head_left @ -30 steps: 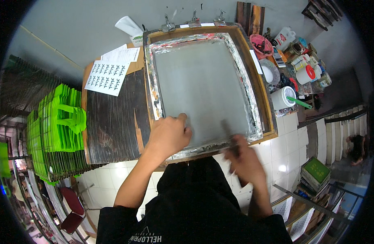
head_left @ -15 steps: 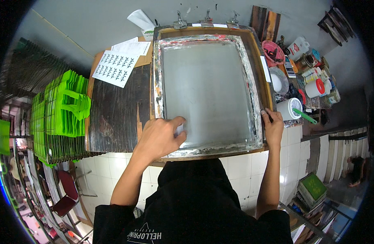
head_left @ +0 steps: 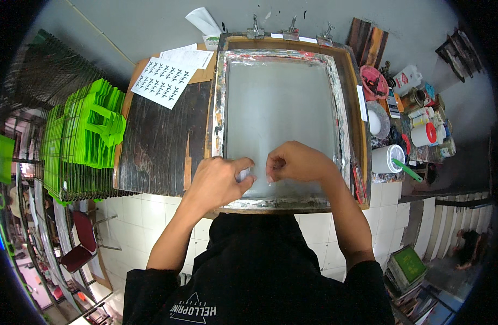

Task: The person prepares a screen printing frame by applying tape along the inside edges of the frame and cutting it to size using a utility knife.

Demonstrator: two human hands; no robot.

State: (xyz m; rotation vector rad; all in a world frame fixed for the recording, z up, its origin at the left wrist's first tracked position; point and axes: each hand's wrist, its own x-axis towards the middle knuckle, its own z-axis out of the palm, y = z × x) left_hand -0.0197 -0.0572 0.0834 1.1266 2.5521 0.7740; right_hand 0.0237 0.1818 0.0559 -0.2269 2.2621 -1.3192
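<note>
A screen printing frame (head_left: 220, 108), its wooden rim smeared with dried ink, lies flat in front of me with a grey mesh (head_left: 281, 103). Over its near left part, my left hand (head_left: 216, 181) is closed round a small whitish roll (head_left: 245, 174) that looks like clear tape, partly hidden by the fingers. My right hand (head_left: 300, 162) hovers just right of it, thumb and fingers pinched; a small glint shows at the fingertips, too small to name. A red-handled tool (head_left: 359, 184), perhaps a cutter, rests along the right edge of the board.
Metal clamps (head_left: 255, 30) line the board's far edge. Printed sheets (head_left: 164, 81) lie on the dark table at left, beside a wire rack (head_left: 56, 157) of bright green bags (head_left: 100, 130). To the right stand a white tub (head_left: 384, 160) with a green-handled tool (head_left: 409, 170) and several ink containers.
My right hand has left the board's right edge and moved left over the mesh beside my left hand. The red-handled tool now shows there. The left hand still holds the roll.
</note>
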